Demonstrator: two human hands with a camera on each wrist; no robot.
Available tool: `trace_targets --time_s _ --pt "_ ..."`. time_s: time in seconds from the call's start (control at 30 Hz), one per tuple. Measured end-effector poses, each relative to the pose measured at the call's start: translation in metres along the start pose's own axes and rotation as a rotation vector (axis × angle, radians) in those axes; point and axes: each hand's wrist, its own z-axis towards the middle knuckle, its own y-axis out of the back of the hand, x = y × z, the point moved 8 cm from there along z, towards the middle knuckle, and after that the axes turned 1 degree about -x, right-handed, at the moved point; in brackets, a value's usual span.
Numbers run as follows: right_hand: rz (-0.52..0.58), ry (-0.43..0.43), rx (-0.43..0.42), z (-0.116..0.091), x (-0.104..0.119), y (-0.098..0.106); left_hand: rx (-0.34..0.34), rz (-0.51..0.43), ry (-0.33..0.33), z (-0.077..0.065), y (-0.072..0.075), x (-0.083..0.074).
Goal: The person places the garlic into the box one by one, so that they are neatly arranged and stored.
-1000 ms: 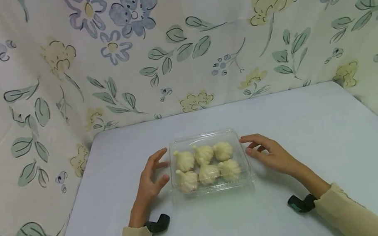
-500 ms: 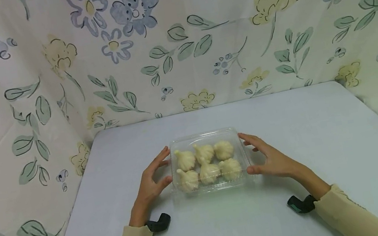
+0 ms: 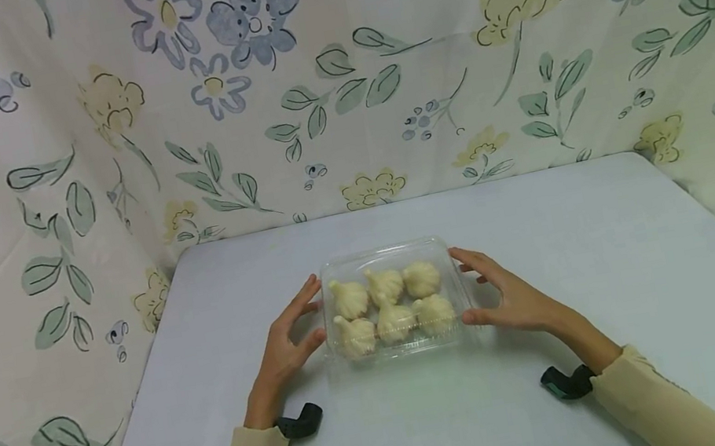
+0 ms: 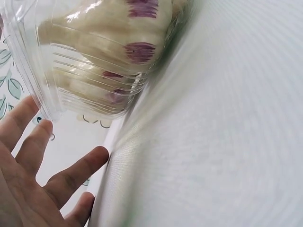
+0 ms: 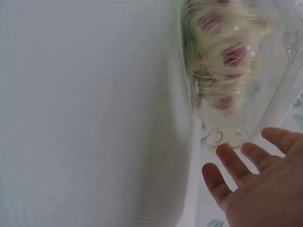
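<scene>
A clear plastic clamshell box (image 3: 378, 256), lid down, sits mid-table with two rows of whitish garlic bulbs (image 3: 394, 323) inside. My left hand (image 3: 282, 348) is at its left side, fingers and thumb spread along the edge. In the left wrist view, two fingertips of that hand (image 4: 42, 175) meet the box rim (image 4: 28, 61); the other visible fingers point toward the table. My right hand (image 3: 514, 297) stands at the opposite side, thumb at the near corner. Its extended fingers (image 5: 232, 161) show beside the box in the right wrist view. Purple marks show on the bulbs (image 5: 232, 56).
The white table (image 3: 544, 222) extends around the box on all sides. A floral curtain (image 3: 333, 84) hangs behind it and along both sides. Each wrist carries a small black camera, such as the left one (image 3: 301, 422).
My right thumb has spread down to the box's near right corner and the right fingers have straightened. The left fingers have closed in on the edge. The box has shifted slightly upward in the head view.
</scene>
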Motion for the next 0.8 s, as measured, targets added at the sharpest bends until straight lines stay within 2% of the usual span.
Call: trace_targets --time_s 0.3,0.6,0.8 --pt "0.008 -0.039 -0.014 0.004 -0.003 0.000 -0.002 0.031 0.048 0.001 -0.001 0.001" --pt "0.000 -0.073 -0.051 0.007 -0.007 0.001 -0.033 0.046 0.044 0.004 -0.002 -0.003" --pt "0.006 -0.075 -0.064 0.010 -0.006 0.002 -0.018 0.046 0.052 0.004 -0.003 -0.003"
